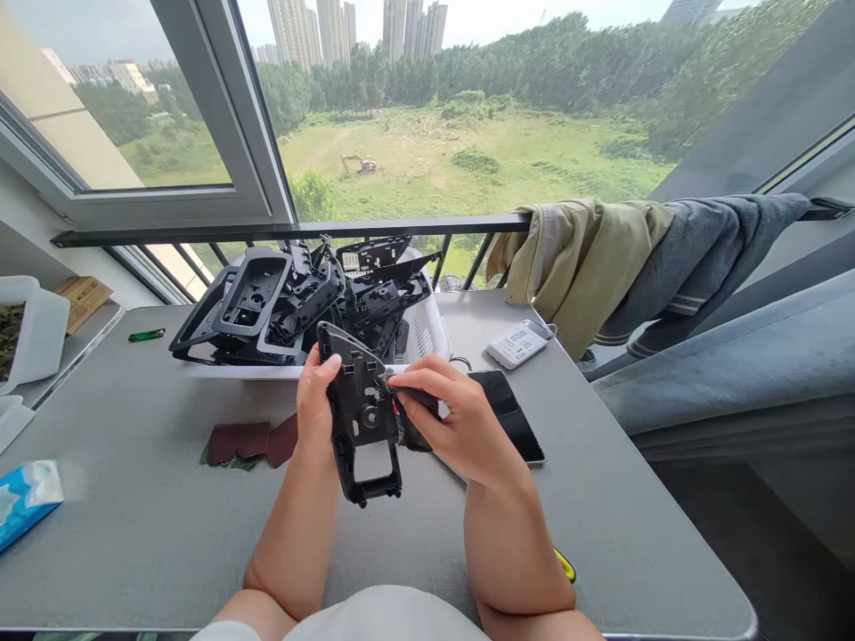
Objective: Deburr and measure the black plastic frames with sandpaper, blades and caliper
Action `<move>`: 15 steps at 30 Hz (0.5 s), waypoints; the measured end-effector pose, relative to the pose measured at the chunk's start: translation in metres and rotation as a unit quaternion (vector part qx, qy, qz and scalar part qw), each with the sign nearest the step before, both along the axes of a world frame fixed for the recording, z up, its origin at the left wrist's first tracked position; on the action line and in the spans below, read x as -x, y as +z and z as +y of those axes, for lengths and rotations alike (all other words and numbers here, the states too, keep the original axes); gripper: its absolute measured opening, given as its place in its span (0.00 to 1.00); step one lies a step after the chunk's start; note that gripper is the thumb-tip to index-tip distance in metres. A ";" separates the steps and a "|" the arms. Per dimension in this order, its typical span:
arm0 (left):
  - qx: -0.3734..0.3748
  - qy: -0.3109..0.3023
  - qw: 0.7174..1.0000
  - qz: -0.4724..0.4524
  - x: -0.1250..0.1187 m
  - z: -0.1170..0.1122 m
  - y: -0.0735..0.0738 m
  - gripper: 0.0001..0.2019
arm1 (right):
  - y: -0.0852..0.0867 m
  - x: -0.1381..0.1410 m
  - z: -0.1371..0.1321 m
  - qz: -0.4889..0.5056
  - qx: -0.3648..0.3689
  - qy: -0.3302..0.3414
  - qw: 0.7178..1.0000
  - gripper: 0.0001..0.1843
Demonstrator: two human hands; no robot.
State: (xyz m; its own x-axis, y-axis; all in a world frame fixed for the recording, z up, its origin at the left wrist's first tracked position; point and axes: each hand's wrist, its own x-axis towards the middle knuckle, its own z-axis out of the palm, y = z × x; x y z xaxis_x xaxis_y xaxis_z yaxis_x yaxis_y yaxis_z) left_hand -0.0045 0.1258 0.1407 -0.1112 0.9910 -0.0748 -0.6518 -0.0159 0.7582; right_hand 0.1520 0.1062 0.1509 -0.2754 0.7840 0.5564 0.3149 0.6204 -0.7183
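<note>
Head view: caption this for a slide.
Left hand holds a black plastic part; right hand presses a dark pad against it.

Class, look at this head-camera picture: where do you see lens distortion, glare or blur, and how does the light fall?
In the head view, wide-angle distortion makes the window frame and distant towers lean; daylight falls across the grey table, leaving a pale glare patch beside the tissue pack; the black plastic part, left hand and right hand show no strong blur.
</note>
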 end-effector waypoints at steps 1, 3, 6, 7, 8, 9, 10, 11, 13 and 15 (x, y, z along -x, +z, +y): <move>0.003 0.002 1.000 -0.005 0.001 0.001 0.000 0.10 | 0.000 0.001 -0.001 -0.002 -0.001 0.011 1.000 0.11; 0.007 0.003 1.000 -0.004 0.002 0.003 -0.001 0.11 | -0.001 0.002 -0.001 0.011 -0.011 0.004 1.000 0.12; 0.007 -0.003 1.000 0.025 0.003 0.003 0.000 0.12 | -0.002 0.003 0.001 0.018 -0.011 -0.024 0.999 0.12; 0.007 -0.008 0.999 0.036 0.003 0.002 0.000 0.13 | -0.002 0.002 0.001 0.006 -0.003 -0.019 1.000 0.12; 0.009 -0.012 0.999 0.046 0.003 0.002 -0.001 0.14 | -0.002 0.001 0.002 -0.009 0.008 -0.011 1.000 0.11; 0.010 -0.013 0.998 0.054 0.003 0.002 -0.001 0.15 | -0.001 0.000 0.002 -0.019 0.017 -0.004 1.000 0.11; 0.011 -0.011 0.998 0.060 0.002 0.001 -0.001 0.16 | -0.001 -0.001 0.002 -0.022 0.022 -0.004 0.999 0.10; 0.011 -0.008 0.998 0.065 0.001 0.000 -0.002 0.17 | 0.000 -0.001 0.002 -0.017 0.021 -0.011 1.000 0.10; 0.011 0.003 0.997 0.076 -0.001 0.000 -0.003 0.18 | 0.000 0.000 0.000 -0.001 0.004 -0.034 0.999 0.11; 0.007 0.015 0.996 0.085 -0.004 -0.001 -0.003 0.18 | -0.002 0.006 -0.001 -0.012 -0.016 -0.040 0.999 0.11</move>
